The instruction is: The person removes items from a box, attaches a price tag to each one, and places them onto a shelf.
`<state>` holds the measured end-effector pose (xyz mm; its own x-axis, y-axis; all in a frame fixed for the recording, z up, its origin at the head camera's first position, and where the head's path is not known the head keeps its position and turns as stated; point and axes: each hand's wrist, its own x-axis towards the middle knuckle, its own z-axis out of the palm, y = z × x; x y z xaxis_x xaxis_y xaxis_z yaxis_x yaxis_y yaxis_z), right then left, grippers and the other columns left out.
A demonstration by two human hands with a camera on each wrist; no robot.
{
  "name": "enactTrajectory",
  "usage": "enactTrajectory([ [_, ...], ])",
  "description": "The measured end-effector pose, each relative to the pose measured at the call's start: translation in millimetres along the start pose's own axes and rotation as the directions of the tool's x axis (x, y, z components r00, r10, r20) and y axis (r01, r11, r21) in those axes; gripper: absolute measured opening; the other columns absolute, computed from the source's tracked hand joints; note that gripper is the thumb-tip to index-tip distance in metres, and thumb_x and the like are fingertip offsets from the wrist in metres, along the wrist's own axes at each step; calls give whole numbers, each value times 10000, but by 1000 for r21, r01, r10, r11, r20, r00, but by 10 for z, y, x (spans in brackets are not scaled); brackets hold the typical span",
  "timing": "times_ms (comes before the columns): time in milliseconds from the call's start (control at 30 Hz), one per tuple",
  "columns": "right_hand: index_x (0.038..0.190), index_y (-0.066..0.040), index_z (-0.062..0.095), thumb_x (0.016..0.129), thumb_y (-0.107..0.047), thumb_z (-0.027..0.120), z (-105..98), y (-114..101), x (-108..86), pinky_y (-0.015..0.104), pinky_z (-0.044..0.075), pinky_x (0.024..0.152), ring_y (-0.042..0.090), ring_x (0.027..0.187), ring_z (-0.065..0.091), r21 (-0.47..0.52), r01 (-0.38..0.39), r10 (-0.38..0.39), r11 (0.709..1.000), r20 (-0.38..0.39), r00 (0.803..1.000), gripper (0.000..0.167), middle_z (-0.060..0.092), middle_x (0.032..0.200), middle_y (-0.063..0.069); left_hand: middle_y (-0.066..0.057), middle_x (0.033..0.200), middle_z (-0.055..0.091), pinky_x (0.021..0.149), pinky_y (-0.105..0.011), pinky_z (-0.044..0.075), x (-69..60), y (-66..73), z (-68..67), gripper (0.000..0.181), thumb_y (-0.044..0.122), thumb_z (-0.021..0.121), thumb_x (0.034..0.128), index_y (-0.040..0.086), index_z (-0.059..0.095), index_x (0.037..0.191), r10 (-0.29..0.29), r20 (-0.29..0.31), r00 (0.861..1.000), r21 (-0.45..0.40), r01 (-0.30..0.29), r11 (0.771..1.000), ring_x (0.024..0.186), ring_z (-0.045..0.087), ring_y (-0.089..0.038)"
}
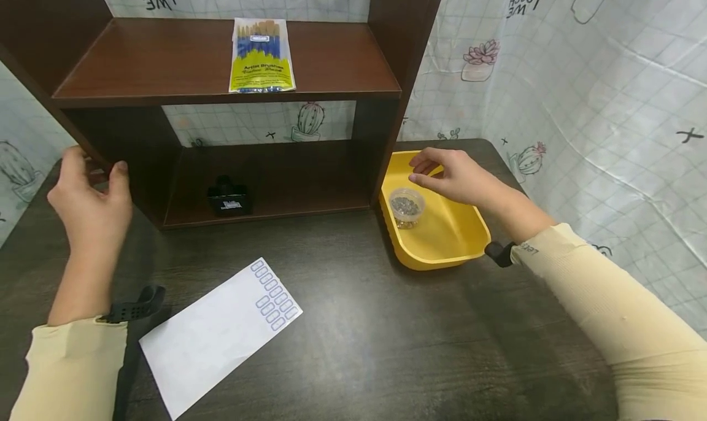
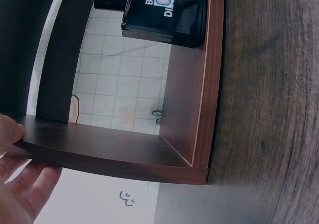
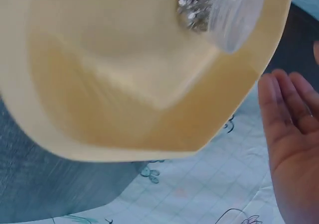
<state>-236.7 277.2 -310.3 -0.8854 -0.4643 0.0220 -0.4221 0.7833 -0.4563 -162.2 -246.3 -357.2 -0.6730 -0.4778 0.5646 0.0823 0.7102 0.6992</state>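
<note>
My left hand [image 1: 91, 209] grips the left side panel of a dark brown wooden shelf [image 1: 138, 59]. In the left wrist view, the thumb lies on the panel's inner face and the fingers are behind its outer face. On the right, my right hand [image 1: 450, 175] hovers over a yellow tray [image 1: 450, 237], fingers relaxed and holding nothing. Inside that tray stands a small clear round container [image 1: 405, 205] with silvery bits, apart from the hand. The right wrist view shows the right hand's fingers [image 3: 276, 104] fairly straight beside the tray's rim.
A pack of artist brushes [image 1: 262, 59] lies on the upper shelf board. On the lower board sits a black bottle [image 1: 228, 199]. A white paper sheet [image 1: 204, 347] with blue printed boxes lies on the dark table [image 1: 359, 335]. A patterned sheet [image 1: 624, 132] covers the wall behind.
</note>
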Motion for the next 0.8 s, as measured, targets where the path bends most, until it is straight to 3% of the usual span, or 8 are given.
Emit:
enactTrajectory([
  [100,1312,-19,624,997,-240,720,-2,47,60,519,545,1050,323,1198,653,23,-54,51,998,119,992,396,699,1258,190,-107,1178,735,755,-44,341,7,4,3,339,214,582,1040,63,636,1340,-4,4,1000,1,4,1000,836,400,277],
  [133,1336,-10,605,991,-245,728,0,66,83,527,535,1068,341,1230,637,32,-70,64,997,157,985,435,677,1295,208,-175,1236,718,756,-45,338,6,8,1,345,215,577,1044,63,629,1349,-5,9,1000,7,5,1000,840,394,275],
  [300,1411,24,539,965,-246,759,16,129,167,560,471,1144,404,1363,554,69,-126,98,990,313,945,566,585,1435,251,-157,1262,721,759,-45,329,-2,13,-4,354,224,573,1052,69,617,1367,-16,17,1000,20,16,1000,851,389,263],
  [533,1453,28,489,944,-233,780,53,218,187,593,391,1200,425,1412,518,75,-145,99,987,431,897,642,566,1477,250,-149,1269,727,765,-48,340,10,-8,3,354,220,578,1050,74,620,1369,0,17,1000,6,0,1000,857,403,259],
  [800,1519,-17,414,920,-292,806,93,239,187,616,315,1240,433,1493,425,55,-228,165,972,528,833,767,484,1573,260,-136,1283,729,755,-51,347,1,-5,-1,357,231,578,1052,87,617,1377,-3,17,1000,11,3,1000,878,401,263],
])
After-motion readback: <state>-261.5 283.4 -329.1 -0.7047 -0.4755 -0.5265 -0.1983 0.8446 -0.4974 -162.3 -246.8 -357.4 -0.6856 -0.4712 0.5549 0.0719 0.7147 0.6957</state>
